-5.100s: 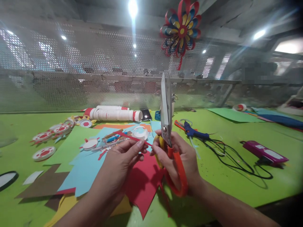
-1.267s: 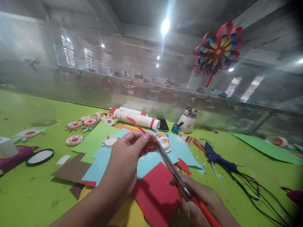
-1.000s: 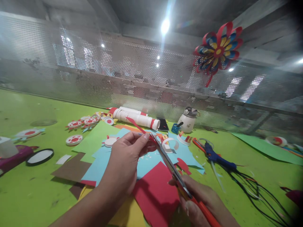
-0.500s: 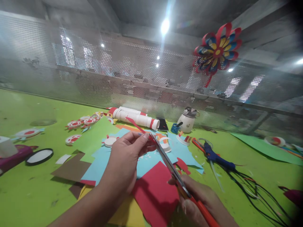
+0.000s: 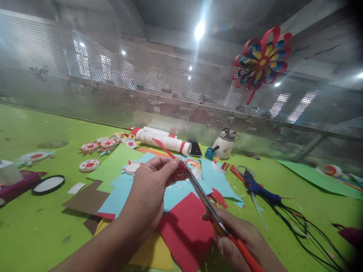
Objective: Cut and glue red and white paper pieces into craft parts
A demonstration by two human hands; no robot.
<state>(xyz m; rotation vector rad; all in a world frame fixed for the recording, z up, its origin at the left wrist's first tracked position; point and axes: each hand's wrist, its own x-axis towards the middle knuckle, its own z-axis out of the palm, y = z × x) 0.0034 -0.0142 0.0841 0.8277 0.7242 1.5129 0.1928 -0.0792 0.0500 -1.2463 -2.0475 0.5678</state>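
Between thumb and fingers, my left hand (image 5: 151, 183) pinches a narrow strip of red paper (image 5: 163, 147), which sticks up beyond the fingertips. My right hand (image 5: 238, 230) grips scissors (image 5: 202, 194) with red-orange handles. The blade tips meet the strip right beside my left fingertips, and the blades look nearly closed. Under both hands lie a red paper sheet (image 5: 187, 226), light blue paper (image 5: 119, 198) and yellow paper (image 5: 153, 253). Just behind my left hand is a small white disc with red tabs (image 5: 132, 168).
Finished-looking red and white discs (image 5: 89, 165) lie left. White tubes (image 5: 161, 141), a phone (image 5: 195, 148), a blue pot (image 5: 210, 153) and a white bottle (image 5: 224, 143) stand behind. To the right are a blue glue gun (image 5: 261, 190) and tangled black cables (image 5: 309, 234).
The view has shifted slightly. Both hands keep almost the same pose, and the scissors stay at the red strip.
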